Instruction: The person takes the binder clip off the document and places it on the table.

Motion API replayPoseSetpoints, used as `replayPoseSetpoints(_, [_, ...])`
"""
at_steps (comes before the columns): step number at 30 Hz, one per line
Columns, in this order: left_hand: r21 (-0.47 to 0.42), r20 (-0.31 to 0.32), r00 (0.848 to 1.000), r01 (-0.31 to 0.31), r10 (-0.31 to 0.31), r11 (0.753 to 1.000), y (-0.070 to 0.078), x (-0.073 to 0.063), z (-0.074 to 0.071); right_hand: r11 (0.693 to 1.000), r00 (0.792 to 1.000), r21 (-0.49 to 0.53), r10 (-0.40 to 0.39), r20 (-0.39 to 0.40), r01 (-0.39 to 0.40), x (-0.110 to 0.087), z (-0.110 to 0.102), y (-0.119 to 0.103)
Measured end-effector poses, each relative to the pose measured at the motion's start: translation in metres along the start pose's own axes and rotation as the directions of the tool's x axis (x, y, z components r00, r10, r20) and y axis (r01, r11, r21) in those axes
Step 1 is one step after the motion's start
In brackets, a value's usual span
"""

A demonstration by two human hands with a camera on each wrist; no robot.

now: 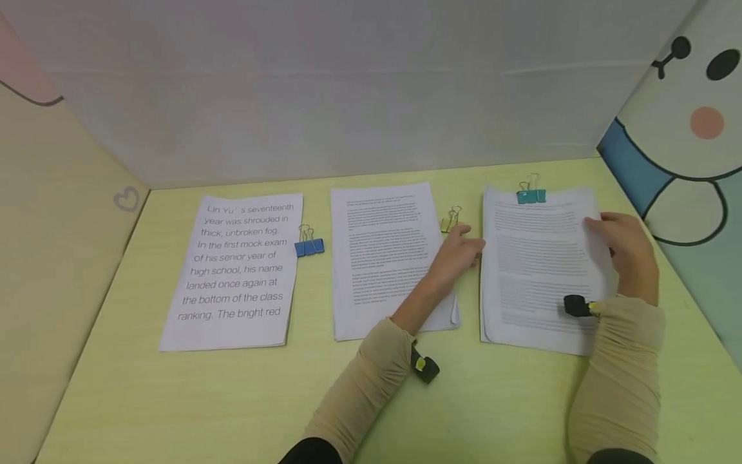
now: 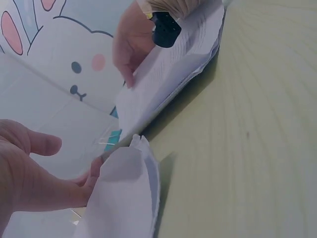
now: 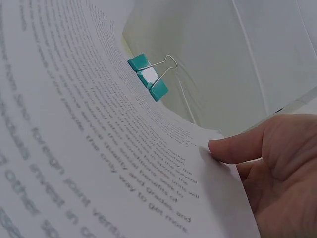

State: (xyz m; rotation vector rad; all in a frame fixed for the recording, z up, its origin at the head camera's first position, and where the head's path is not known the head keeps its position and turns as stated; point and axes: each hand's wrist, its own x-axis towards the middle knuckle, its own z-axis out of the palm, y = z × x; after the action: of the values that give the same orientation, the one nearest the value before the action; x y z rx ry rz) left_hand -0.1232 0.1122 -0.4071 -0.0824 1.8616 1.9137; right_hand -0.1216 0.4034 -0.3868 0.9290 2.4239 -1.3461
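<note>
A stack of printed sheets (image 1: 542, 270) lies at the right, its right side curved upward. My right hand (image 1: 628, 248) pinches that stack's right edge; in the right wrist view the thumb (image 3: 237, 147) lies on the top sheet and the fingers go beneath. At the stack's left edge is my left hand (image 1: 458, 254), fingertips against the paper and thumb (image 2: 44, 144) held apart. A teal binder clip (image 1: 531, 196) sits at the stack's top edge, wire handles upward; I cannot tell whether it bites the sheets.
A middle stack of printed sheets (image 1: 385, 258) lies under my left forearm, with a yellow binder clip (image 1: 449, 221) beside it. Farther left is a large-print stack (image 1: 232, 277) with a blue binder clip (image 1: 310, 247) at its right edge. A white wall (image 1: 348, 96) rises behind the table.
</note>
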Motion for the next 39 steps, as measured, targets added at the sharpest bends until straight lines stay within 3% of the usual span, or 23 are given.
replayPoseSetpoints(6, [0.002,0.092,0.995,0.022,-0.022,1.000,0.000,-0.003,0.000,0.999,0.997,-0.006,-0.044,0.068,0.044,-0.002,0.002,-0.003])
replayPoseSetpoints(12, [-0.019,0.208,0.978,0.038,-0.033,0.999,-0.001,-0.005,0.002,0.990,0.989,-0.036,-0.136,0.050,0.138,-0.004,0.003,-0.009])
replayPoseSetpoints(18, [-0.022,0.203,0.978,-0.051,0.054,0.998,0.003,-0.007,-0.002,0.988,0.987,0.016,-0.151,-0.052,0.152,-0.013,0.001,-0.023])
replayPoseSetpoints(22, [0.004,0.173,0.981,-0.095,0.093,0.995,0.011,-0.009,-0.011,0.971,0.977,0.132,-0.186,-0.103,0.199,-0.021,0.002,-0.033])
replayPoseSetpoints(25, [0.019,0.133,0.984,-0.123,0.119,0.992,0.018,-0.011,-0.020,0.924,0.973,0.308,-0.198,-0.116,0.225,-0.028,0.006,-0.041])
replayPoseSetpoints(29, [0.056,0.074,0.982,-0.180,0.176,0.982,0.022,-0.016,-0.033,0.800,0.959,0.530,-0.252,-0.127,0.281,-0.039,0.017,-0.051])
replayPoseSetpoints(33, [0.100,0.018,0.970,-0.243,0.242,0.965,0.022,-0.021,-0.042,0.696,0.935,0.636,-0.329,-0.132,0.334,-0.048,0.029,-0.060])
replayPoseSetpoints(35, [0.119,0.000,0.961,-0.273,0.275,0.955,0.022,-0.023,-0.048,0.688,0.931,0.639,-0.339,-0.135,0.343,-0.052,0.035,-0.065])
replayPoseSetpoints(39, [0.146,0.000,0.950,-0.308,0.311,0.940,0.023,-0.025,-0.062,0.710,0.933,0.615,-0.337,-0.130,0.342,-0.056,0.045,-0.072])
